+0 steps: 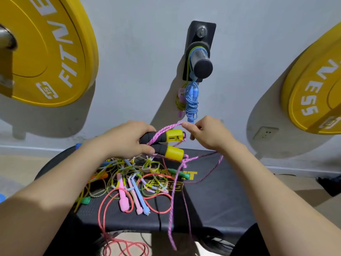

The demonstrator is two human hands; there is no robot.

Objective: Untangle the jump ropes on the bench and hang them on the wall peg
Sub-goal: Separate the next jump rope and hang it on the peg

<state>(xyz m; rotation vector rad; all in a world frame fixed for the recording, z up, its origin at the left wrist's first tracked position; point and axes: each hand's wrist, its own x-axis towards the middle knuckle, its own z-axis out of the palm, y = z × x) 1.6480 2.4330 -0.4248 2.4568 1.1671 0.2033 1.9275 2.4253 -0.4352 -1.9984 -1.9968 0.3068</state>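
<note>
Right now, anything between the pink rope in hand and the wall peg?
No solid obstacle. The pink rope trails down through the tangled pile on the bench; the peg already carries a blue rope and another bundle.

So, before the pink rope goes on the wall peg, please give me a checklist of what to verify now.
1. Both yellow-and-black handles gathered in left hand: ok.
2. Right hand pinches pink rope: ok.
3. Pink rope free of the tangled pile: cannot tell; it has a knot near the handles.
4. Rope coiled for hanging: not ok; it trails off the bench.
5. Wall peg has free space: ok; the blue rope hangs at its base.
</note>
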